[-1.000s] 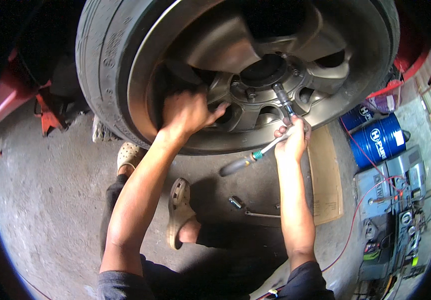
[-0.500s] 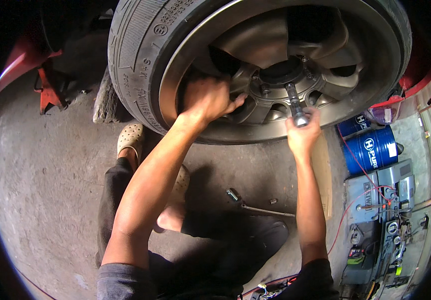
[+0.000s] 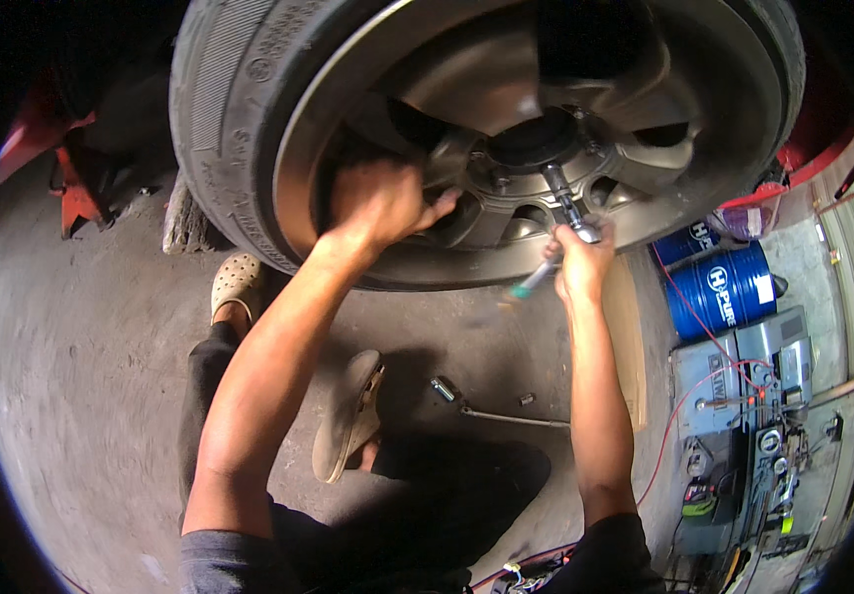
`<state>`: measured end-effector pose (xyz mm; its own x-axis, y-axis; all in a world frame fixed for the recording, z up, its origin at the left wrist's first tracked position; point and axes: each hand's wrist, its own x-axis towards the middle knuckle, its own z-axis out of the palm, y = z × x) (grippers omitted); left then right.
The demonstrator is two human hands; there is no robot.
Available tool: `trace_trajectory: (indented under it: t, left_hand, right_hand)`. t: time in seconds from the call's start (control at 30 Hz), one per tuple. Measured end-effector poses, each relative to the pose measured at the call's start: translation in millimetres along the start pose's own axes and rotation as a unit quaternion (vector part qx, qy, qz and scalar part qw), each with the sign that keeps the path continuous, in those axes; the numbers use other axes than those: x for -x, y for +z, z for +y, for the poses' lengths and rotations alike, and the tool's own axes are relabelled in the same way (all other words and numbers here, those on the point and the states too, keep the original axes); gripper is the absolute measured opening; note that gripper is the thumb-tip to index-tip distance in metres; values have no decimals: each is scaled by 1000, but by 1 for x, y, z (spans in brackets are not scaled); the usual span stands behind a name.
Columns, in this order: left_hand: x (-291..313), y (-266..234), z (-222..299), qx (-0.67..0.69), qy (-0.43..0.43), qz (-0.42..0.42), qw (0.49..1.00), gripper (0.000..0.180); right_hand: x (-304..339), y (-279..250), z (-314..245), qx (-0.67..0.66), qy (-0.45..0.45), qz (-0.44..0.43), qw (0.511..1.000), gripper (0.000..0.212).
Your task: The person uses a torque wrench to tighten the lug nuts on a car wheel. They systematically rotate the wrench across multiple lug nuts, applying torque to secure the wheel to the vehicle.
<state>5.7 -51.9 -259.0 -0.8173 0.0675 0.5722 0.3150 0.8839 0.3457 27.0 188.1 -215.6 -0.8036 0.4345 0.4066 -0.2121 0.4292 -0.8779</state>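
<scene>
Red jack stand far left on concrete floor. Big wheel fills top of view. L hand pressed on a spoke, fingers curled round its edge, thumb out. R hand wrapped tight round ratchet wrench, socket end on a lug nr hub. Spare wrench on floor btwn arms. Blue drum at right.

- My left hand fills one gap between the wheel spokes; neighbouring openings stay free.
- The socket wrench stands off the hub, blocking the centre.
- Floor left is open; a wrench, blue drum and machine crowd the right.
</scene>
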Motion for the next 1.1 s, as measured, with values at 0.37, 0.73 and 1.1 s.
trace_trajectory:
  t: [0.37,0.73,1.1]
  left_hand:
    - [0,8,-1,22,16,92,995,55]
    - [-2,1,-1,22,27,86,996,56]
    - [-3,5,-1,-1,19,95,995,57]
  right_hand:
    - [4,-9,12,308,-365,53,877,46]
    - [35,10,29,-79,-160,69,981,54]
    - [29,-17,17,373,-382,42,844,45]
